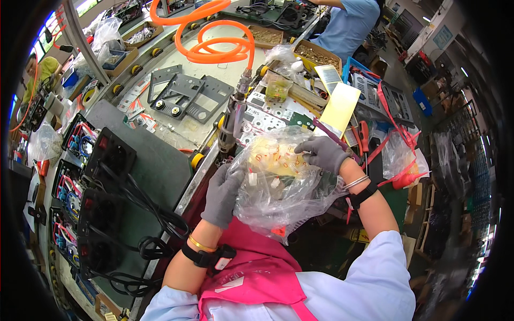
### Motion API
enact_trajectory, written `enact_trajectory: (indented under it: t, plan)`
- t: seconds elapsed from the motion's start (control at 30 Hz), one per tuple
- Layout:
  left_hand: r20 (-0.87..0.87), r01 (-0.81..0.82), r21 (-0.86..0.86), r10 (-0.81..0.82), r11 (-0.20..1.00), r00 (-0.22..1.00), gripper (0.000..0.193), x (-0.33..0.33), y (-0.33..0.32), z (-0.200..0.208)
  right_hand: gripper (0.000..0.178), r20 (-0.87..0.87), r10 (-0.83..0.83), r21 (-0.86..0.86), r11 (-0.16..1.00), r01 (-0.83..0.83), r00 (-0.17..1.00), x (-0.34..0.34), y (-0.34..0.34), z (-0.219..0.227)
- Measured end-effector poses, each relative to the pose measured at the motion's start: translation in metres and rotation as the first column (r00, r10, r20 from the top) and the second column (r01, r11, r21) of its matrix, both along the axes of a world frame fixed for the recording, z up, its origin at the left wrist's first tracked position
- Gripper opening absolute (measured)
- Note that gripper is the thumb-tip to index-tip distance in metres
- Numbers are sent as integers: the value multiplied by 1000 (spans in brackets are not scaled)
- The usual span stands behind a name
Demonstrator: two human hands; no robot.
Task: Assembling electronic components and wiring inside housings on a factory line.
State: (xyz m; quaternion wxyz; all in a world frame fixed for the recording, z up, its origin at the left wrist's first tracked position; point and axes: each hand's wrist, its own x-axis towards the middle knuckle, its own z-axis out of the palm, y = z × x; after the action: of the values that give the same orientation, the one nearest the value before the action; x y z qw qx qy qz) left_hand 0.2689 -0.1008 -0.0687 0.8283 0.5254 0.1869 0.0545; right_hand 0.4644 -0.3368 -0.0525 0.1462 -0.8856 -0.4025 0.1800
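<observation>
Left hand (220, 197), gray glove, has fingers closed on the left side of a clear bag (284, 203). Right hand (324, 153), same glove, is at the bag's upper right, fingers bent over the small parts (270, 155), yellowish with red marks; can't tell if it's pinching one. Bag is between the hands, in front of the pink apron (257, 259), by the bench edge. Driver (234, 120) hangs just beyond the bag on a coiled orange hose (214, 57). Dark brackets (206, 99) lie on the bench farther out; black cables (155, 247) are left of the left forearm.
</observation>
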Motion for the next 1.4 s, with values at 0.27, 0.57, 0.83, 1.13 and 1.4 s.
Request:
enact_trajectory:
  t: [0.27, 0.57, 0.83, 1.13, 1.4]
  plan:
    - [-22, -24, -193, 20, 981, 1000, 27, -1, 4, 4, 26, -659, -24, 346, 878, 331, 752, 21, -17, 37]
    - [-37, -41, -236, 34, 971, 999, 26, -6, 2, -2, 26, -299, -359, 505, 727, 465, 884, 94, 17, 1]
    - [-31, -8, -212, 2, 977, 1000, 24, -6, -4, 2, 17, 277, -171, 619, 785, -40, 946, 46, 33, 43]
    - [-35, -29, -211, 22, 977, 999, 24, -5, -11, 5, 31, 275, 162, -243, 965, -95, 948, -22, 23, 7]
    - [-21, -47, -221, 43, 974, 999, 25, -6, -13, 6, 39, 150, 277, 29, 958, -284, 949, 0, 4, 8]
